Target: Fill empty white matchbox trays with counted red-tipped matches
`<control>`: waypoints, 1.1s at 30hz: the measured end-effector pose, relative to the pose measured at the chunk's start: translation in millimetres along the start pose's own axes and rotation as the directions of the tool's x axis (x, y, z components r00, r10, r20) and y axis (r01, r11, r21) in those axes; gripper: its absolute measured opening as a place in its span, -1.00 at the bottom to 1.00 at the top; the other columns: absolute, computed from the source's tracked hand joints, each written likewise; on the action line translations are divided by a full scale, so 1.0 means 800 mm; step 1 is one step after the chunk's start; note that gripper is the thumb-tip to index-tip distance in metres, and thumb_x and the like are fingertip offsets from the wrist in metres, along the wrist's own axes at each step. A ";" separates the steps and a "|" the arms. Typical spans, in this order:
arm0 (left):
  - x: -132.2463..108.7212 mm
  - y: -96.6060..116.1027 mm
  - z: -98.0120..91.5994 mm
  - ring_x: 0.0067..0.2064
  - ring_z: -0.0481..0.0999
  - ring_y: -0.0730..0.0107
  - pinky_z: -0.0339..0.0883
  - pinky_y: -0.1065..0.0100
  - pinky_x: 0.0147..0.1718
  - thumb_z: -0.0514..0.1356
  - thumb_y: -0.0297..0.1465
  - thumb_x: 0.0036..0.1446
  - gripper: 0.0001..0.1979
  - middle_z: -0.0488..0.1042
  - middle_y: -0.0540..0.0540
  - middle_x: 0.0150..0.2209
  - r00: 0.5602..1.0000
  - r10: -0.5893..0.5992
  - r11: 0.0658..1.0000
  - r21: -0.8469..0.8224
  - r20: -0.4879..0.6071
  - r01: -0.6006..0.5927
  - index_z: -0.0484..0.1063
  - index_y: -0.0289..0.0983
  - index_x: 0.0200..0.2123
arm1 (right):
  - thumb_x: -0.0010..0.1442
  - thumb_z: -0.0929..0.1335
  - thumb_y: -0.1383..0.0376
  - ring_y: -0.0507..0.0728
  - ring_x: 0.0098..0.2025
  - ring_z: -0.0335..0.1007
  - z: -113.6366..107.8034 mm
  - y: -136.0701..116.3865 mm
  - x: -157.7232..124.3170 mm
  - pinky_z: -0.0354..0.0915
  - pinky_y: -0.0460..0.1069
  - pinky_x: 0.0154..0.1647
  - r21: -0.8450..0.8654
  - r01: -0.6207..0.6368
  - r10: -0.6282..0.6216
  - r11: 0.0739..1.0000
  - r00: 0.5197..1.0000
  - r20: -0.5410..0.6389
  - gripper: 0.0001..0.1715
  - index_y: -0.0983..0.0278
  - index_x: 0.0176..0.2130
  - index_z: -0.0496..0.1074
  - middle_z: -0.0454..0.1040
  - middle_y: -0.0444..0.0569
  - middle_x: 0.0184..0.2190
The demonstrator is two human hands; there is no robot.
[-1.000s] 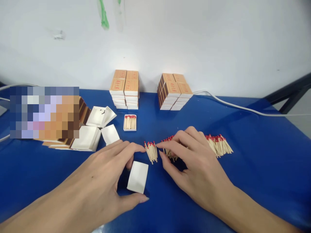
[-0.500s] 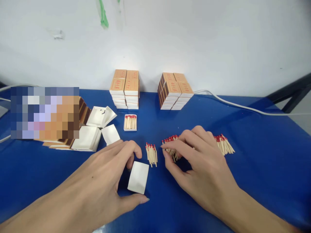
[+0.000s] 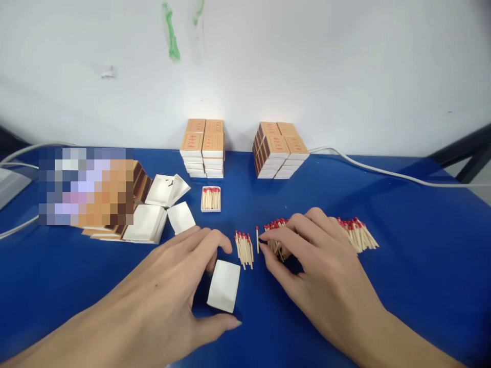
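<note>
Centre frame, my left hand [image 3: 169, 286] cups loosely around the white cardboard matchbox tray [image 3: 223, 278]. My right hand [image 3: 318, 271], fingers spread, rests on the pile of red-tipped wooden matches [image 3: 274, 226]. I judge a careless nudge could scatter the small separated match bundle [image 3: 244, 249] beside the tray.

Two stacks of matchboxes [image 3: 203, 148] [image 3: 280, 151], one filled tray [image 3: 210, 198], one white tray [image 3: 224, 285] in front, one small bundle of matches [image 3: 244, 248], one single match [image 3: 257, 246], one big pile [image 3: 356, 232].

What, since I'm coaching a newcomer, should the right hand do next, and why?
Probably nudge the single match left into the small bundle: it lies alone between that bundle and the right hand, and the left hand holds the white box just beside the bundle.
</note>
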State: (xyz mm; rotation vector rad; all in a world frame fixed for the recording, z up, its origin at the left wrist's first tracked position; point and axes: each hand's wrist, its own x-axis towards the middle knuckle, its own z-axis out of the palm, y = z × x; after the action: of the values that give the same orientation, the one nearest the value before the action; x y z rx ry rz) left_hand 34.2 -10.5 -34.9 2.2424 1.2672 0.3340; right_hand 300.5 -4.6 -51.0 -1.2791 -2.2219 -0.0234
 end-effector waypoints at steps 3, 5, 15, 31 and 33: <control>0.000 -0.002 0.002 -0.07 0.61 0.22 0.49 0.24 -0.13 0.59 -0.26 0.09 -0.30 0.53 0.05 0.00 1.000 0.012 1.000 0.007 -0.013 -0.012 0.30 0.03 0.18 | 0.50 0.43 0.44 0.21 -0.20 0.24 0.000 -0.003 0.000 0.23 0.16 -0.14 0.054 -0.007 0.005 0.998 1.000 0.028 -0.83 0.26 -0.14 0.64 0.47 -0.04 -0.30; 0.000 -0.003 0.003 -0.07 0.61 0.21 0.50 0.21 -0.09 0.58 -0.26 0.11 -0.30 0.53 0.05 -0.02 1.000 0.007 1.000 0.019 -0.004 -0.007 0.30 0.03 0.20 | 0.51 0.42 0.43 0.20 -0.20 0.24 0.000 -0.006 0.000 0.23 0.16 -0.15 0.085 -0.015 0.011 0.996 0.999 0.044 -0.82 0.25 -0.17 0.63 0.45 -0.05 -0.30; 0.003 0.002 -0.004 0.11 0.64 0.20 0.54 0.21 0.02 0.57 -0.28 0.16 -0.34 0.57 0.08 0.10 0.998 0.062 0.998 0.006 0.015 -0.062 0.33 0.07 0.21 | 0.52 0.41 0.44 0.20 -0.19 0.27 -0.002 -0.007 0.001 0.28 0.18 -0.07 0.061 -0.007 0.008 0.998 1.000 -0.020 -0.85 0.30 -0.08 0.64 0.50 0.00 -0.26; 0.006 0.003 -0.005 0.00 0.65 0.24 0.55 0.29 -0.12 0.58 -0.28 0.14 -0.33 0.59 0.05 0.06 0.998 0.054 0.998 0.027 0.019 -0.055 0.40 0.07 0.25 | 0.50 0.45 0.45 0.21 -0.21 0.24 -0.001 -0.003 -0.001 0.25 0.16 -0.15 0.000 -0.046 0.046 0.999 0.999 -0.021 -0.81 0.27 -0.17 0.67 0.45 -0.03 -0.32; 0.005 0.001 -0.004 -0.01 0.65 0.24 0.54 0.30 -0.15 0.55 -0.25 0.19 -0.36 0.58 0.03 0.09 0.999 0.039 0.999 0.027 0.025 -0.040 0.40 0.06 0.26 | 0.50 0.46 0.45 0.22 -0.20 0.24 -0.002 -0.006 -0.002 0.24 0.16 -0.16 0.001 -0.062 0.062 0.998 0.998 -0.023 -0.83 0.26 -0.16 0.67 0.46 -0.03 -0.31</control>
State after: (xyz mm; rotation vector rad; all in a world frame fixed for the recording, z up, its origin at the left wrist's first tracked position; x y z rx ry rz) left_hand 35.5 -6.8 -31.8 2.2897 1.2231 0.3046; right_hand 297.6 -8.6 -49.3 -1.3400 -2.1619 -0.0146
